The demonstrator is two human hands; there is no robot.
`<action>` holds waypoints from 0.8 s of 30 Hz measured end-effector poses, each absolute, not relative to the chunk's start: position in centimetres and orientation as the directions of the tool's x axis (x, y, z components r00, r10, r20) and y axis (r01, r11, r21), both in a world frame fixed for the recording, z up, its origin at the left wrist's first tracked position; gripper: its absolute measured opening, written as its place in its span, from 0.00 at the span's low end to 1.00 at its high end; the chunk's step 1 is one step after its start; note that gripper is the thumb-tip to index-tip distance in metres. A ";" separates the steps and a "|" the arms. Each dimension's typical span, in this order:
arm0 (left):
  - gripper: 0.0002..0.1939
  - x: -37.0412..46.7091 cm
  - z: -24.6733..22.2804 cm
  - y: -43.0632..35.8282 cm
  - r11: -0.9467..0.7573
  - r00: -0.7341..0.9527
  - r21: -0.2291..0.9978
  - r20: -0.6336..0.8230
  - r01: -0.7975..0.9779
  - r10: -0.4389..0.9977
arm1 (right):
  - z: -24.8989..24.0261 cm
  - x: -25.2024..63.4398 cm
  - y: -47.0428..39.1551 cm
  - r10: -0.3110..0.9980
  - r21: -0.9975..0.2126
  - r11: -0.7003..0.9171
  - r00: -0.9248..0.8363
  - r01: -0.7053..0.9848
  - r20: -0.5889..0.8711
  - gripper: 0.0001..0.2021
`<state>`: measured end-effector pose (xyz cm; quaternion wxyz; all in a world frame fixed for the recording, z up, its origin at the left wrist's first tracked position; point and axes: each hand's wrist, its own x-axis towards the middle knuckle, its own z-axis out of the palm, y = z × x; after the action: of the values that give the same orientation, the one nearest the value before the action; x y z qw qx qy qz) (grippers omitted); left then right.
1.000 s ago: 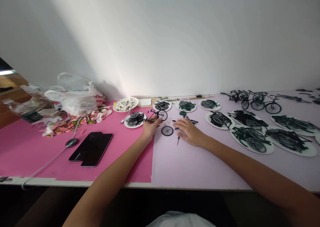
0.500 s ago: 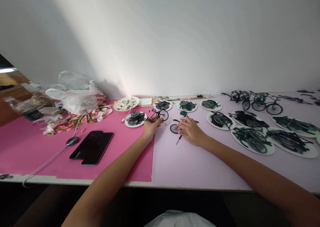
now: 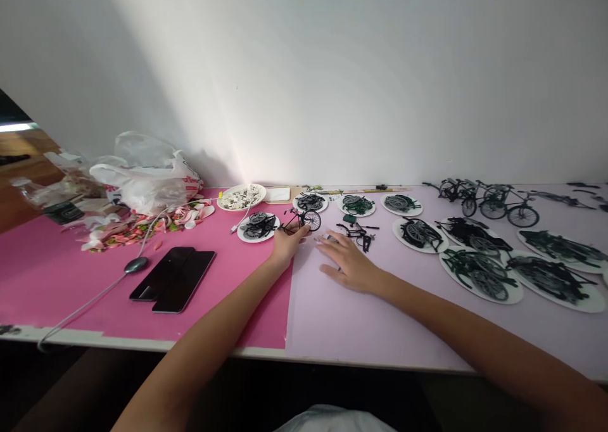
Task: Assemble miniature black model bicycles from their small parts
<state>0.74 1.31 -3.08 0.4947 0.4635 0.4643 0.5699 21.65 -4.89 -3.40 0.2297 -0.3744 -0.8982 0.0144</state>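
Observation:
My left hand (image 3: 286, 245) is closed on a small black model bicycle (image 3: 300, 219), partly built, with a spoked wheel at its right end. Just to the right, my right hand (image 3: 349, 262) lies low over the lilac sheet, its fingers stretched and apart. Tiny loose parts (image 3: 323, 238) lie by its fingertips; their kind is too small to tell. Beyond that hand are black bicycle parts (image 3: 360, 234) and a small dark green piece (image 3: 349, 218). What lies under the palm is mostly hidden.
Paper plates of model bicycle parts (image 3: 481, 273) spread to the right, with several built model bicycles (image 3: 494, 203) behind them. A plate of parts (image 3: 259, 227) is near my left hand. To the left are two phones (image 3: 173, 280), a cable, petals and a plastic bag (image 3: 147, 182).
My right hand has slid left and toward me, off the black parts, and its fingers have spread. The loose wheel and screwdriver there are now covered. My left hand still holds the bicycle.

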 end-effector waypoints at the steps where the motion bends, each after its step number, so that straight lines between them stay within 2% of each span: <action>1: 0.23 0.7 -3.1 1.3 -0.080 -0.080 0.988 0.070 -0.135 0.994 | -3.5 21.3 -5.0 0.677 -0.192 0.725 -0.633 0.661 0.376 0.28; 6: 0.23 0.6 -3.3 1.4 -0.102 -0.076 0.986 0.093 -0.134 0.993 | -3.6 20.6 -4.3 0.700 -0.177 0.709 -0.653 0.682 0.288 0.32; 10: 0.24 0.6 -3.4 1.5 -0.076 -0.080 0.986 0.065 -0.150 0.995 | -3.6 20.2 -3.8 0.715 -0.203 0.696 -0.636 0.689 0.290 0.30; 14: 0.23 0.5 -3.3 1.3 -0.076 -0.072 0.984 0.065 -0.160 0.995 | -3.8 19.9 -3.6 0.685 -0.222 0.720 -0.624 0.657 0.376 0.24; 19: 0.22 0.6 -2.9 0.9 -0.080 -0.073 0.990 0.072 -0.120 0.995 | -4.4 19.9 -3.4 0.574 -0.202 0.799 -0.619 0.566 0.535 0.13; 24: 0.23 0.8 -2.8 0.9 -0.056 -0.093 0.993 0.046 -0.104 0.995 | -5.0 19.5 -2.6 0.542 -0.223 0.811 -0.550 0.541 0.635 0.10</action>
<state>0.81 0.86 -2.82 0.4898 0.4620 0.4819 0.5607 19.52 -2.62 -5.00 0.3611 -0.3076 -0.8803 0.0006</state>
